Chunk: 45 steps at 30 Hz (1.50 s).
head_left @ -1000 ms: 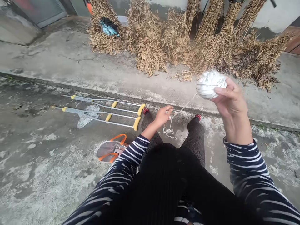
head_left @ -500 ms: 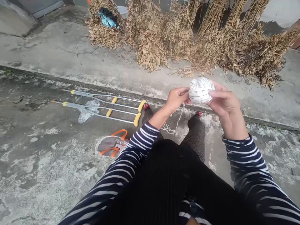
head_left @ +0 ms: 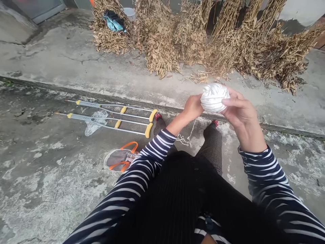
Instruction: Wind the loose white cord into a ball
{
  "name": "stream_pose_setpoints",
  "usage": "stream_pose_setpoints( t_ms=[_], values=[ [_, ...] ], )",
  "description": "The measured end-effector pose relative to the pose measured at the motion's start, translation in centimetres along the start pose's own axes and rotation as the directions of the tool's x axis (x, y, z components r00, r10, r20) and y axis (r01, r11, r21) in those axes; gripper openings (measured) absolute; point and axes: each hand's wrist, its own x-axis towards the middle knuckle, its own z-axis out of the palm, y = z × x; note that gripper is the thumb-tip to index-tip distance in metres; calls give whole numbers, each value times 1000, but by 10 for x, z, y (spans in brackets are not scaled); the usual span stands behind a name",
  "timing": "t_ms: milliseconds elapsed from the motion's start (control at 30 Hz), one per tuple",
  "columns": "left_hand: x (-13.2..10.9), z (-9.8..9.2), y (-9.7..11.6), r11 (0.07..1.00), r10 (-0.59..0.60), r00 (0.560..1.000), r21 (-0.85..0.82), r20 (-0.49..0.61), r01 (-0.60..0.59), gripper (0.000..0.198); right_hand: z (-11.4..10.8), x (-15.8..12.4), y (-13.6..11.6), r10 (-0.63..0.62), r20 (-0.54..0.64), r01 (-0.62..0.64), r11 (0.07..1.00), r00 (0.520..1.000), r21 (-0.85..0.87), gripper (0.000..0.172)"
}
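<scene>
Across the lower part of the yard spreads stained grey concrete ground (head_left: 50,189), and beyond it runs a raised concrete ledge (head_left: 83,73). On that ledge, bundles of dried stalks (head_left: 162,47) stand in a row against the wall, their brown leaves hanging to the floor. Down on the ground, to the left of the person's dark trousers (head_left: 213,145), two crutches (head_left: 117,124) lie side by side, yellow pads nearest the feet. Closer to the person sits a bag with orange handles (head_left: 108,158), partly behind the left sleeve (head_left: 138,179). A crumpled clear plastic sheet (head_left: 91,128) lies at the crutches, a blue and black cloth (head_left: 115,24) rests on the leftmost stalks, and a pale bucket (head_left: 130,14) stands just beside it. The right hand (head_left: 242,113) is clamped on the ball of white cord (head_left: 214,99), thumb across its near side; the ball is held up in front of the body, between both hands. The left hand (head_left: 193,107) meets its left side, but its fingertips are hidden, so I cannot tell whether they pinch anything. Below, loose cord (head_left: 184,139) lies tangled between the feet
</scene>
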Motion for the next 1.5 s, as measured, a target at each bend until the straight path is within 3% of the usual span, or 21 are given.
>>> stream_pose_setpoints(
  t_ms=[133,300,433,500,600,667,800,867,967,1100,1200,1333,1500],
  values=[
    [2,8,-20,966,-172,981,-182,88,185,9,-8,1,0,-21,-2,21,999,1000,26,57],
    [-10,8,-46,896,-335,936,-269,110,352,15,-12,-1,-11,-93,4,93,996,996,1,64],
    [-40,5,-59,886,-322,938,-306,131,347,14,-23,2,-26,-172,-9,170,979,985,-108,72],
    [-58,2,-64,879,-307,933,-319,186,353,10,-32,6,-27,-168,-37,162,978,985,-129,67],
    [-74,-7,-70,850,-340,904,-326,259,413,24,-43,13,-24,-140,-70,131,984,988,-118,54],
    [-75,-17,-73,861,-354,913,-310,205,403,32,-46,15,-23,-128,-55,122,987,990,-109,50],
    [-57,-26,-63,971,-230,969,-93,-95,221,36,-41,16,-20,-113,-10,112,988,994,-102,50],
    [-43,-16,-49,988,-130,985,-98,-111,120,47,-33,16,-17,-83,0,83,991,997,-102,51],
    [-23,14,-25,956,-57,997,-291,-59,37,47,-15,18,-8,-52,-8,51,996,999,-79,49],
    [-11,38,-9,924,-128,987,-374,-100,82,6,1,20,-2,-36,-33,34,998,999,-53,42],
    [-20,29,-12,915,-157,987,-380,-22,137,19,-3,23,-5,-48,-88,46,999,995,-24,35],
    [-41,9,-20,906,-232,963,-331,137,265,16,-16,26,-10,-15,-163,22,999,987,39,33],
    [-46,-3,-28,905,-346,932,-221,110,363,24,-15,28,-8,-16,-134,16,1000,991,1,39]
  ],
)
